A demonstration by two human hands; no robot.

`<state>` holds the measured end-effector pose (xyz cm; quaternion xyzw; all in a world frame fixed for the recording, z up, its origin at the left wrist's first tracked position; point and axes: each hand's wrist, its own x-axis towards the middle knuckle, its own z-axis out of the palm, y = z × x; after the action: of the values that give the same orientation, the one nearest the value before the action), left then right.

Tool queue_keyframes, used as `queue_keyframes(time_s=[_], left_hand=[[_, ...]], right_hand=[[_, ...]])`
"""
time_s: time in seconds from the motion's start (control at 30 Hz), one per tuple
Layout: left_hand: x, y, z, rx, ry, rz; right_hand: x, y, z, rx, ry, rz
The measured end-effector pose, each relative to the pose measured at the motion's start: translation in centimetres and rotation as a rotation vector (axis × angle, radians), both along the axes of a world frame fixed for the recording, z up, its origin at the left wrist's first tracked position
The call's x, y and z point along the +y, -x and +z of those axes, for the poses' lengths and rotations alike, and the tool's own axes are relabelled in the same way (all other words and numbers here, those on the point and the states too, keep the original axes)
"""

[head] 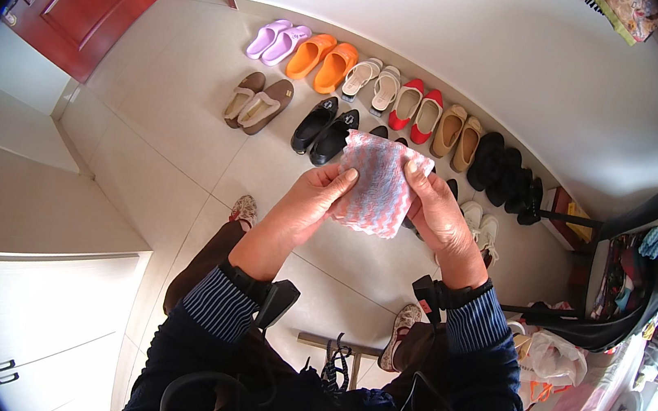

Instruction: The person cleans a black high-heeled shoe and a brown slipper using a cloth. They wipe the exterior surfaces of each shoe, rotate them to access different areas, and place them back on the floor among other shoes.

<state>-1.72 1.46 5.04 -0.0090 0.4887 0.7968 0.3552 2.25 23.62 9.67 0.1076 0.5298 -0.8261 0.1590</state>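
Observation:
A folded cloth (375, 186) with pink, white and grey-blue zigzag stripes is held up in front of me at about the middle of the view. My left hand (314, 200) pinches its left edge, thumb on top. On the other side my right hand (432, 206) grips the upper right edge, its thumb also on the face of the cloth. The fingers of both hands are hidden behind the fabric. Beneath it, black shoes on the floor are partly covered from sight. Each wrist wears a black strap with a box-shaped device.
Along the white wall stand several pairs, among them purple slippers (278, 42), orange clogs (322, 63) and red-toed flats (416, 111). Brown fur-lined shoes (258, 103) and black loafers (326, 130) form a nearer row. A white cabinet (44, 318) is at left, a clothes-filled rack (635, 268) at right.

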Motion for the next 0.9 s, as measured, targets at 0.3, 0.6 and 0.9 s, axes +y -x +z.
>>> queue_keyframes(time_s=[0.3, 0.6, 0.9], left_hand=[[0.9, -0.5, -0.2, 0.289, 0.404, 0.225], [2.6, -1.6, 0.5, 0.217, 0.052, 0.031], [2.6, -2.0, 0.7, 0.188, 0.004, 0.144]], right_hand=[[0.4, 0.7, -1.9, 0.072, -0.234, -0.144], [-2.3, -0.5, -3.9, 0.173, -0.418, 0.053], [-2.3, -0.5, -3.1, 0.183, -0.330, 0.001]])
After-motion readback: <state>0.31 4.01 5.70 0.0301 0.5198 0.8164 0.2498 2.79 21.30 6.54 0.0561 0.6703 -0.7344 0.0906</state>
